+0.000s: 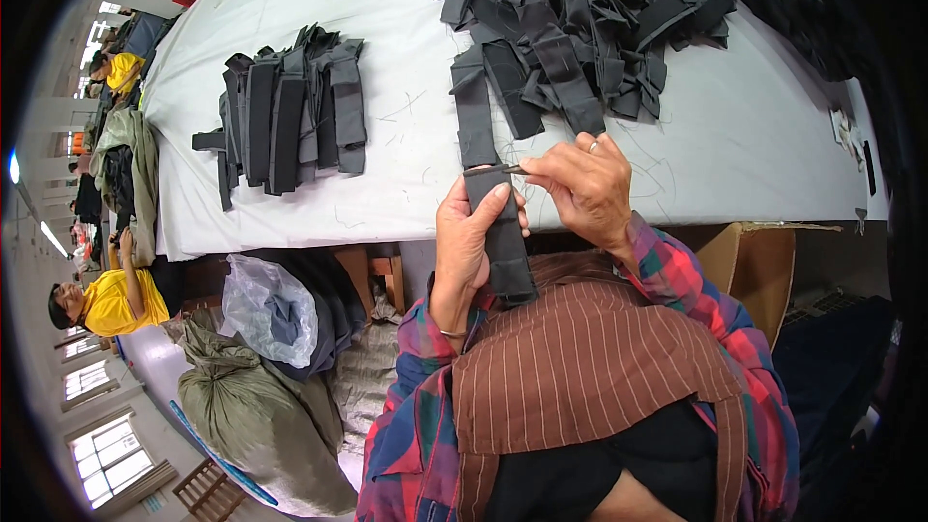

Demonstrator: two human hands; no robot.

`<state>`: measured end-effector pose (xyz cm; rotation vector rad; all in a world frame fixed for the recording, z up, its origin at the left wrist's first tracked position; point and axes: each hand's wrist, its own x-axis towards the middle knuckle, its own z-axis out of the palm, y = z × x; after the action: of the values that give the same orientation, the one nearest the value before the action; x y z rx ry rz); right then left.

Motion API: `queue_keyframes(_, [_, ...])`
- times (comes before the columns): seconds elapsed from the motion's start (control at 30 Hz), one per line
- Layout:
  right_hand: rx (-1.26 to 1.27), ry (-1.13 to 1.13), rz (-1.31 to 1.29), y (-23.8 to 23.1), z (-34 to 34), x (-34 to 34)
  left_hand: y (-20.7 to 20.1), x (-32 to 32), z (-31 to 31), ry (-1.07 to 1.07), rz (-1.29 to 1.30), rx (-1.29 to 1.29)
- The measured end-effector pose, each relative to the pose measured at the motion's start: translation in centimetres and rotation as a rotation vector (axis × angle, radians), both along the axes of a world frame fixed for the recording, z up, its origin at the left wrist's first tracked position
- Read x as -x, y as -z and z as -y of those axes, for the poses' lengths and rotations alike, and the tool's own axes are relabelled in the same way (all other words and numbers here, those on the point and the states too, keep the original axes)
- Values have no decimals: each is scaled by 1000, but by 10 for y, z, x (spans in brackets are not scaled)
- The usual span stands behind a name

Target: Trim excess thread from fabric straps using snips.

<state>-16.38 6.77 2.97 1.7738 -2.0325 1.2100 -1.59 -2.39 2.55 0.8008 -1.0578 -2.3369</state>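
Note:
My left hand (466,237) grips a dark grey fabric strip (507,256), thumb pressed on its face, just over the table's near edge. The strip's lower end hangs in front of my apron. At its upper end, my right hand (585,184) is closed around a thin dark pointed tool (513,170), mostly hidden by the fingers. The tool's tip lies at the strip's top edge, where another grey strip (475,106) adjoins it and runs up to the large heap of strips (570,24). Whether those two strips are joined, I cannot tell.
A smaller pile of strips (290,121) lies on the left of the white-covered table (406,203), with loose threads between the piles. Below left stand a tied sack (256,406) and a clear plastic bag (266,304). A cardboard box (764,266) is below right. People in yellow work farther left.

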Motion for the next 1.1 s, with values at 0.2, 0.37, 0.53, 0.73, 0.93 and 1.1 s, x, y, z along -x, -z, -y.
queue_keyframes(0.2, [-4,-47,243,-3,6,-1,5,2,-2,6,-42,47])
queue_keyframes(0.37, [-35,-43,177,-1,12,-1,6,3,-3,33,-46,50])
queue_keyframes(0.53, [-49,-42,103,-7,14,-2,5,3,-1,63,-54,33])
queue_keyframes(0.73, [-15,-84,14,-2,16,1,7,2,-1,75,-80,7])
queue_keyframes(0.93, [3,-108,-38,0,16,3,7,1,-1,90,-86,-25])
queue_keyframes(1.1, [-17,-126,42,0,19,4,8,1,1,63,-92,-24])
